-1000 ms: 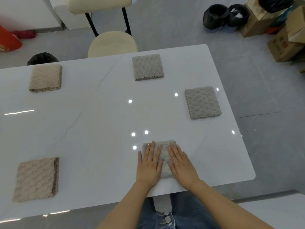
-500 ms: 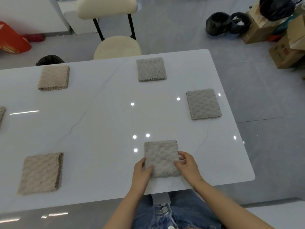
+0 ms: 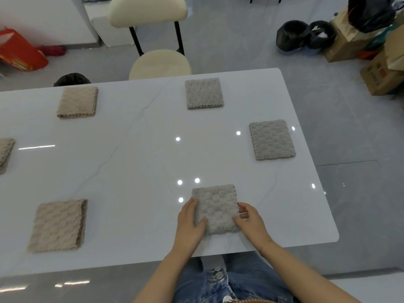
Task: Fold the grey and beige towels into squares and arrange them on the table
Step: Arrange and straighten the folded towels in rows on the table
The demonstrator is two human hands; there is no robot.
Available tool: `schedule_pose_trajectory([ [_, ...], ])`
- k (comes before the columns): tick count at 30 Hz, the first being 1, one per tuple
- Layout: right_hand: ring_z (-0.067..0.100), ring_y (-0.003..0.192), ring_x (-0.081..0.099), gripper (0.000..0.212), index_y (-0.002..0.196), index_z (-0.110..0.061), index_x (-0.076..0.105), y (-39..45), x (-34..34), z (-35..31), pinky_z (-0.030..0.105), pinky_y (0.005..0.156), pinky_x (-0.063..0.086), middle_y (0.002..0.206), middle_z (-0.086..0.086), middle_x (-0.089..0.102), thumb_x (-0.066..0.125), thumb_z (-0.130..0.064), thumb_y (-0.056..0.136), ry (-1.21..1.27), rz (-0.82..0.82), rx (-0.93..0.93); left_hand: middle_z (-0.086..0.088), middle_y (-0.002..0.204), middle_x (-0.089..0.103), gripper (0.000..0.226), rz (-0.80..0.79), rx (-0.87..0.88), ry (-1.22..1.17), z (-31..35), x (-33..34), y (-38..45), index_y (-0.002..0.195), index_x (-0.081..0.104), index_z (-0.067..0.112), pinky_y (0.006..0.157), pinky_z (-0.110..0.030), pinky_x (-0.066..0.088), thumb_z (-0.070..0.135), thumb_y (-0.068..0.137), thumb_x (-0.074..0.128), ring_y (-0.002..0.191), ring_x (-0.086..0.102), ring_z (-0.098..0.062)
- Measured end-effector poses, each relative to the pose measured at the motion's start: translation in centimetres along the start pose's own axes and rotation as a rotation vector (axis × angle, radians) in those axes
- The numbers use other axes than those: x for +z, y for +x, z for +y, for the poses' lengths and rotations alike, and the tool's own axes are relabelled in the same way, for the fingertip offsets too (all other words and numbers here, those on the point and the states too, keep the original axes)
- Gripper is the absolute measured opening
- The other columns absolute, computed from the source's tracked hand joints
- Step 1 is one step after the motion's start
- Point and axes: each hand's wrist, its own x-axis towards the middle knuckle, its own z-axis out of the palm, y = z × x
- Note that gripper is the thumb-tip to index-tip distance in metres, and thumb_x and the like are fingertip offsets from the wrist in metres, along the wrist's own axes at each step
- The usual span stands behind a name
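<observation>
A folded grey towel (image 3: 216, 205) lies as a square near the front edge of the white table (image 3: 135, 162). My left hand (image 3: 189, 223) grips its left side, thumb on top. Its right side is pinched by my right hand (image 3: 251, 221). Two more folded grey towels lie flat, one at the far middle (image 3: 203, 93) and one at the right (image 3: 271, 139). Folded beige towels rest at the far left (image 3: 77, 102) and the near left (image 3: 58, 225). Part of another beige towel (image 3: 4, 154) shows at the left frame edge.
A cream chair (image 3: 159, 60) stands behind the table's far edge. Black bins (image 3: 291, 35) and cardboard boxes (image 3: 380, 75) crowd the floor at the far right. A red bag (image 3: 19, 51) lies on the floor at the far left, with a black bin (image 3: 72, 79) near it.
My hands went from lying flat on top of the grey towel to holding its left and right sides. The view has shifted slightly, bringing a beige towel into sight at the left edge.
</observation>
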Motion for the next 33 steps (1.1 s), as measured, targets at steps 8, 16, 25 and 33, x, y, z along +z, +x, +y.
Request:
schedule_pose_trajectory([
  [8,0.008,0.089,0.052,0.038,0.124,-0.016,0.051,-0.4,-0.2,0.4,0.007,0.07,0.042,0.112,0.005,0.053,0.06,-0.005,0.088,0.028,-0.02,-0.022,0.006,0.149,-0.035,0.077,-0.267,0.268,0.709,-2.6,0.6,2.3,0.143,-0.02,0.032,0.114,-0.036,-0.019,0.066,0.079,0.005,0.14,-0.03,-0.011],
  [16,0.008,0.111,0.046,0.045,0.132,-0.021,0.043,-0.7,-0.9,0.5,0.014,0.096,0.038,0.132,0.003,0.046,0.059,-0.013,0.09,-0.127,-0.037,-0.178,0.004,0.15,-0.038,0.081,-0.274,0.262,0.793,-3.0,0.9,2.8,0.146,-0.019,0.027,0.116,-0.044,-0.013,0.072,0.082,0.001,0.139,-0.033,-0.012],
  [25,0.018,0.145,0.011,0.063,0.151,-0.013,0.015,1.7,0.3,1.8,0.038,0.113,0.01,0.16,0.003,-0.004,0.023,-0.046,0.098,-0.98,-0.095,-0.544,-0.008,0.159,0.007,0.064,-0.137,0.284,0.923,-3.7,1.9,1.8,0.151,0.016,0.015,0.113,-0.047,0.009,0.053,0.099,0.012,0.145,0.007,-0.021],
  [33,0.017,0.145,0.008,0.063,0.151,-0.014,0.01,2.0,0.5,2.2,0.041,0.113,0.01,0.16,0.002,0.001,0.011,-0.049,0.099,-1.034,-0.111,-0.487,-0.006,0.159,0.006,0.063,-0.108,0.275,0.908,-4.2,2.3,1.8,0.152,0.007,0.017,0.112,-0.048,0.013,0.051,0.1,0.011,0.146,0.008,-0.021],
])
